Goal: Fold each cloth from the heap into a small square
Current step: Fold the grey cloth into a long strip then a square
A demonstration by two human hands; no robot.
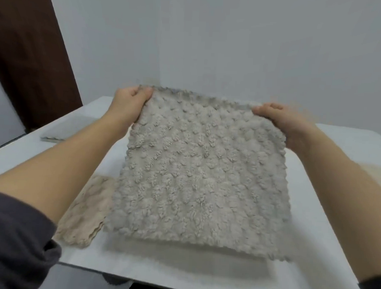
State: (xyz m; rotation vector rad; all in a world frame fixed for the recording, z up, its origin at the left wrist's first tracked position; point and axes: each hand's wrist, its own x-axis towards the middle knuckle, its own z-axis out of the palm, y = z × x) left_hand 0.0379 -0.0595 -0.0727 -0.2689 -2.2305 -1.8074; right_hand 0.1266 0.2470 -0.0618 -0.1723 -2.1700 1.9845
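Hanging spread above the white table [311, 248], the grey fluffy cloth [201, 166] is pinched at its two far corners, one in the left hand [130, 102], one in the right hand [280, 120]. For a neat fold, keep both corners level and taut, lay it flat clear of the beige cloth [83, 216] beside it, then match edges squarely.

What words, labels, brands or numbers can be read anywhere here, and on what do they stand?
None can be read.
The grey fluffy cloth held up by the left hand and the right hand shows no tag or print.
The beige cloth, the white table and the flat grey object on it bear no legible marks.
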